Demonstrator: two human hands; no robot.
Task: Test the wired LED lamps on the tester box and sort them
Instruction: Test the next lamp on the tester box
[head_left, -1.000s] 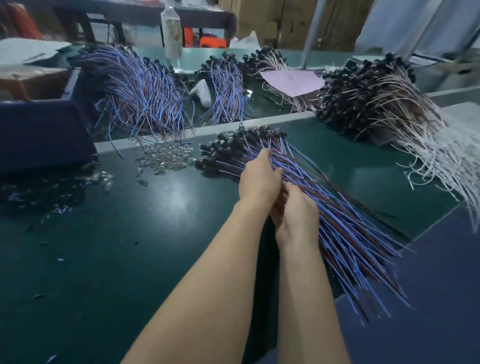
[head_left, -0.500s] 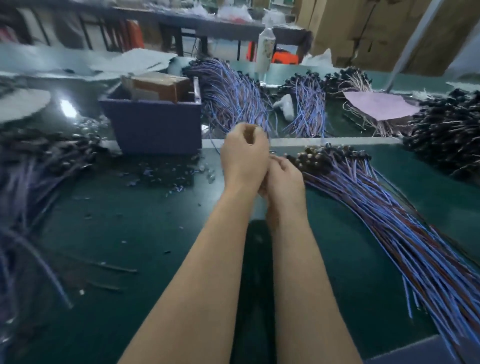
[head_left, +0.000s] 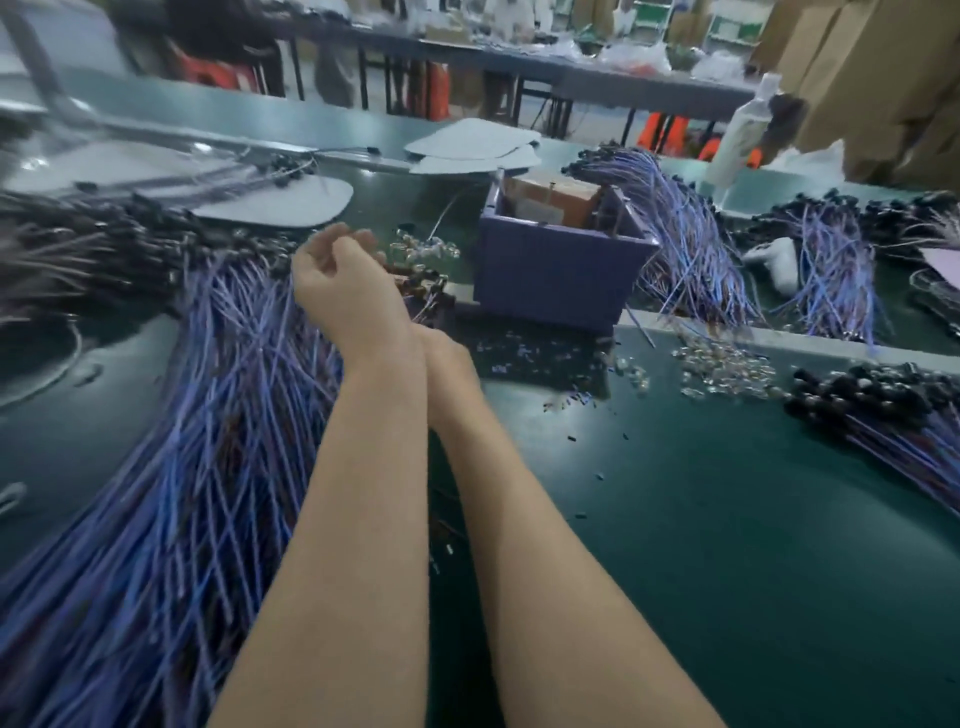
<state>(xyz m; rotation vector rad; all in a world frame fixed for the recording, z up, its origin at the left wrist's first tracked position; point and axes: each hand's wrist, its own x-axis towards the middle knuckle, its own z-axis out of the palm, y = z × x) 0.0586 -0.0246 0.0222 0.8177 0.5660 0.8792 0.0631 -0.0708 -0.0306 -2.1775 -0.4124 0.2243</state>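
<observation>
wired LED lamps (head_left: 218, 395): big fanned pile along the left edge of the table (head_left: 727, 545); dark heads toward the far side, blue-purple leads trailing to the near left corner.
handling: judged light. Leads look thin and floppy and will likely tangle; heads are small and hard, probably the fragile end. Best to pinch one lead just behind its head and draw it out along the fan, not across it.
left hand (head_left: 345, 291): over the pile's right fringe, near the heads. Fingers curled in and blurred; cannot tell if they pinch a lead.
lamps vs hand: pile lies under and left of the left hand. A small clump of lamps (head_left: 421, 288) shows just right of it; contact unclear.
right hand (head_left: 449, 364): mostly hidden behind the left wrist; grip cannot be told.
tester box (head_left: 550, 280): purple, open top, just right of the hands, toward the far edge.
loose clear caps (head_left: 722, 364): scattered right of the box.
second lamp bundle (head_left: 883, 410): at the table's right edge, well apart from both hands.
</observation>
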